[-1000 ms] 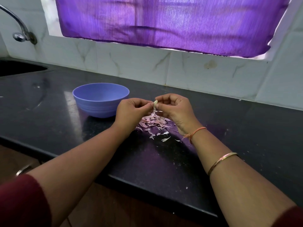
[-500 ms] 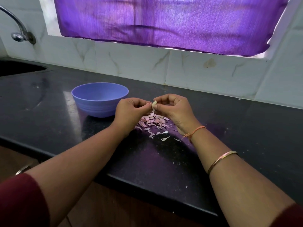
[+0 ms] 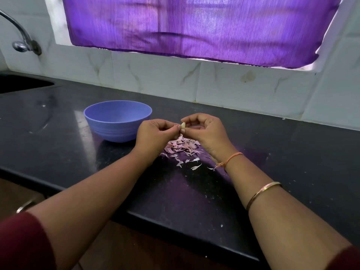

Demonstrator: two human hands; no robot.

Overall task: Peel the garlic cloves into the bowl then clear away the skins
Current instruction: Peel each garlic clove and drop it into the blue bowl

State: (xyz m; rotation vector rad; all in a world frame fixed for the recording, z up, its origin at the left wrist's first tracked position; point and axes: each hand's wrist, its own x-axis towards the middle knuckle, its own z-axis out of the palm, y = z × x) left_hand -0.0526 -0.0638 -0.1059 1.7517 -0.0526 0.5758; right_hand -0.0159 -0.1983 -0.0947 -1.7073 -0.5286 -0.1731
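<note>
1. Cream-white and small, the garlic clove [image 3: 183,125] is sitting upright between the two hands. It is being held above the black stone countertop [image 3: 58,137], to the right of the bowl [image 3: 115,130].
2. The left hand [image 3: 153,134] is pinching the clove from the left. Its fingers are curling inward and its fingertips [image 3: 176,128] are pressing against the clove's left side.
3. The right hand [image 3: 207,132] is gripping the clove from the right. Its forefinger [image 3: 188,118] is arching over the top, its thumb is meeting the lower end, and the other fingers are folding toward the palm.
4. Only a sliver of the clove is showing between the fingertips (whether any skin is clinging to it cannot be told).
5. The skins [image 3: 181,146] are lying in a pinkish heap on the countertop directly under the hands. A few paler flakes are trailing off toward the person.
6. The lilac-blue bowl is standing upright, near the left hand. Its near wall is hiding whatever is lying inside.
7. An orange thread [image 3: 232,157] is circling the right wrist, and a metal bangle [image 3: 263,193] is resting farther up that forearm.
8. A purple curtain [image 3: 194,26] is hanging over the window behind, with a tap [image 3: 21,42] and a sink [image 3: 19,84] sitting at the far left.
</note>
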